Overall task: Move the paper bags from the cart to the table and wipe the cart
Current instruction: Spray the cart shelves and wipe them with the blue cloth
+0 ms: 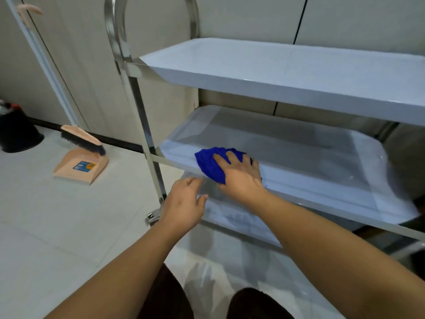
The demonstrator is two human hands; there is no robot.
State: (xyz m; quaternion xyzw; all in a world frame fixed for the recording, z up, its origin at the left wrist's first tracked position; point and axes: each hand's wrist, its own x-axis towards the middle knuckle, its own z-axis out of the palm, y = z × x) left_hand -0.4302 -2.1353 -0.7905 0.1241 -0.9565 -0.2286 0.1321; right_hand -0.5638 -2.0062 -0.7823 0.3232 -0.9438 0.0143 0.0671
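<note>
A steel cart with three shelves fills the right of the head view, its top shelf [287,72] bare and no paper bags in sight. My right hand [239,173] presses a bunched blue cloth [210,163] onto the near left rim of the middle shelf [322,162], fingers spread over it. My left hand [184,203] hovers just below and left of that rim, fingers loosely curled and holding nothing. The bottom shelf [241,219] shows partly behind my forearms.
The cart's steel upright [147,134] and handle loop stand at the left. A peach dustpan [80,169] and brush [80,139] lean against the wall on the tiled floor. A black bin [16,132] sits at far left. My knees are at the bottom.
</note>
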